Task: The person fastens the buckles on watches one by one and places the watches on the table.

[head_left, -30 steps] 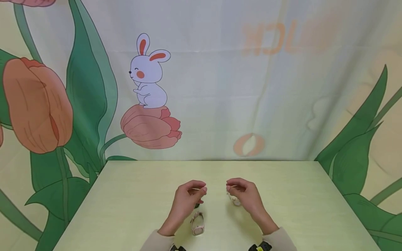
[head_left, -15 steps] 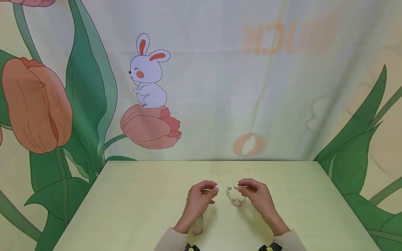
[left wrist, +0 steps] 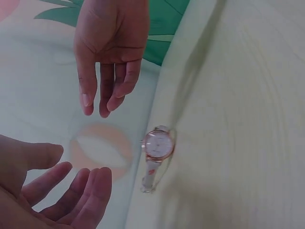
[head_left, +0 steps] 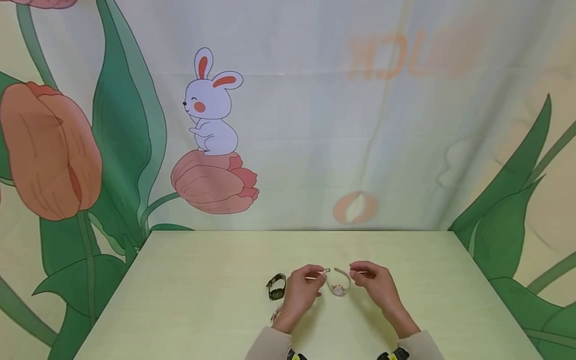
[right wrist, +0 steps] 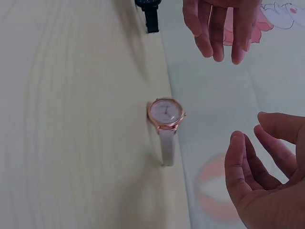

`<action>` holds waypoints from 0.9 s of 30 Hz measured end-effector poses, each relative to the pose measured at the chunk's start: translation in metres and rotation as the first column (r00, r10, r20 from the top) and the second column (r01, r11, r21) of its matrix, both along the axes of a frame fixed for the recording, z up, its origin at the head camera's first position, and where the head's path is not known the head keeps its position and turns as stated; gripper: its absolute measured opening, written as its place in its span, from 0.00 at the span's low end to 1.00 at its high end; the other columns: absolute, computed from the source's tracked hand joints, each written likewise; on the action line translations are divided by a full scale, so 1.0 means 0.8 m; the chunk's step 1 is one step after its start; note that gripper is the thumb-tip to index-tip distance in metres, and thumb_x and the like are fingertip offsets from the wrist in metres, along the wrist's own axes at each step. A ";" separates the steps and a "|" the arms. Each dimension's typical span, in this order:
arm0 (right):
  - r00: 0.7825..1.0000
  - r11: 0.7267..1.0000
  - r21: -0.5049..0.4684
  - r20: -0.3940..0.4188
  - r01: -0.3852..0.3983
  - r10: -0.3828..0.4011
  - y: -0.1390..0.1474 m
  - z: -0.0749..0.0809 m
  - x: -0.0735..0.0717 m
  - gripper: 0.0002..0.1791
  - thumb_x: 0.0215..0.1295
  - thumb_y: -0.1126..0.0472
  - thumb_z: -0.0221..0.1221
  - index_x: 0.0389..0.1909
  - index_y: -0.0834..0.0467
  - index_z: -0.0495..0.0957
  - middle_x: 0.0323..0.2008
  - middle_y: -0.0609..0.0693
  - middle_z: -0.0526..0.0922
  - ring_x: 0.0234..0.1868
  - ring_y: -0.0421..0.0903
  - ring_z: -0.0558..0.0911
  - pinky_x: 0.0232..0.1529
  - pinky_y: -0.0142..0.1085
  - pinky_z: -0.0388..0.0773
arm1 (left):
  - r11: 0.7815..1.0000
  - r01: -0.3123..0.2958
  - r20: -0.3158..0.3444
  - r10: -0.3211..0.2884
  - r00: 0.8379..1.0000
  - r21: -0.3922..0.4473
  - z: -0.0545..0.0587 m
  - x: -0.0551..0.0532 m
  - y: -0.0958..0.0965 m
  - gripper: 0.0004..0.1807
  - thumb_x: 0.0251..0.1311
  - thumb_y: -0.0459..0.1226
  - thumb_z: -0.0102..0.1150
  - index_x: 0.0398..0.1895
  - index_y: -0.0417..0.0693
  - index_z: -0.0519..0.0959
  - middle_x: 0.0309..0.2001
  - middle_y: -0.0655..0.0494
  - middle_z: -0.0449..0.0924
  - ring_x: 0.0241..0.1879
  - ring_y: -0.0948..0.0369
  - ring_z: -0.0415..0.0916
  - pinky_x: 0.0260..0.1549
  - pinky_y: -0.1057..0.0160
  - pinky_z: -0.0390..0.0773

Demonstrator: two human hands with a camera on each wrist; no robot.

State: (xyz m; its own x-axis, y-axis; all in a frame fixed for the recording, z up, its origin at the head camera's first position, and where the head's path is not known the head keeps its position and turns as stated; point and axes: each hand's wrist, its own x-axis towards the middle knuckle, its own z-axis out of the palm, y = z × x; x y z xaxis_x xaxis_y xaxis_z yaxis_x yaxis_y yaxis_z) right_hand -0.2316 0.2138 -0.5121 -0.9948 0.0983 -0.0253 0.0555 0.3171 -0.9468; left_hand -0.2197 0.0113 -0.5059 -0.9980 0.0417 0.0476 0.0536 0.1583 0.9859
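The pale-strapped watch (head_left: 338, 290) sits on the bench (head_left: 202, 290) between the left hand (head_left: 302, 292) and the right hand (head_left: 378, 285). Each grip is loosely wide, thumb parted from fingers. How near the left fingertips come to the strap is hard to judge. A black watch (head_left: 277, 294) lies left of the left hand.

Faint orange lettering (head_left: 391, 57) stood high on the backdrop (head_left: 288, 150), too blurred to read as a word; a C-like shape and, right of it, a J-like one showed. Marks on the pale watch (right wrist: 165, 113) and black watch (head_left: 276, 294) were too small to read.
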 end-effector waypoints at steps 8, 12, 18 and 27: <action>1.000 1.000 0.028 0.024 0.000 -0.001 0.007 -0.023 -0.008 0.13 0.62 0.65 0.65 0.48 0.61 0.84 0.45 0.57 0.86 0.41 0.51 0.86 0.40 0.39 0.84 | 0.999 -0.023 0.030 0.024 0.999 -0.036 -0.025 -0.009 0.012 0.08 0.61 0.32 0.63 0.42 0.40 0.84 0.36 0.45 0.84 0.33 0.48 0.85 0.25 0.61 0.84; 1.000 0.995 0.096 0.025 -0.003 0.000 0.011 -0.033 -0.009 0.12 0.61 0.67 0.64 0.46 0.60 0.84 0.46 0.58 0.86 0.38 0.47 0.87 0.35 0.37 0.82 | 0.999 -0.014 0.044 0.017 0.999 -0.049 -0.038 -0.016 0.016 0.09 0.61 0.32 0.62 0.44 0.39 0.84 0.35 0.46 0.83 0.31 0.48 0.84 0.22 0.64 0.83; 0.999 0.985 0.170 0.032 -0.005 -0.001 0.011 -0.045 -0.015 0.11 0.60 0.67 0.64 0.44 0.59 0.85 0.44 0.58 0.87 0.37 0.44 0.86 0.31 0.34 0.81 | 0.998 -0.031 0.090 0.035 0.995 -0.046 -0.047 -0.022 0.025 0.11 0.61 0.31 0.60 0.46 0.38 0.83 0.35 0.48 0.82 0.27 0.55 0.83 0.20 0.63 0.82; 0.999 0.975 0.220 0.045 -0.019 0.009 0.013 -0.059 -0.024 0.11 0.61 0.68 0.63 0.44 0.57 0.86 0.42 0.55 0.88 0.39 0.45 0.86 0.33 0.32 0.79 | 0.997 -0.036 0.143 0.045 0.989 -0.064 -0.055 -0.025 0.035 0.10 0.62 0.29 0.59 0.45 0.39 0.84 0.30 0.53 0.81 0.20 0.60 0.79 0.18 0.63 0.81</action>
State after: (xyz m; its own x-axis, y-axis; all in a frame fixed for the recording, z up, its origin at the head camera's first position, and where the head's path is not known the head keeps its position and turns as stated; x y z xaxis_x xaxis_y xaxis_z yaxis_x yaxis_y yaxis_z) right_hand -0.2505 0.2245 -0.5591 -0.9945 0.0926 -0.0481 0.0894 0.5185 -0.8504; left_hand -0.2397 0.0392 -0.5501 -0.9951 -0.0007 -0.0986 -0.0964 0.2177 0.9712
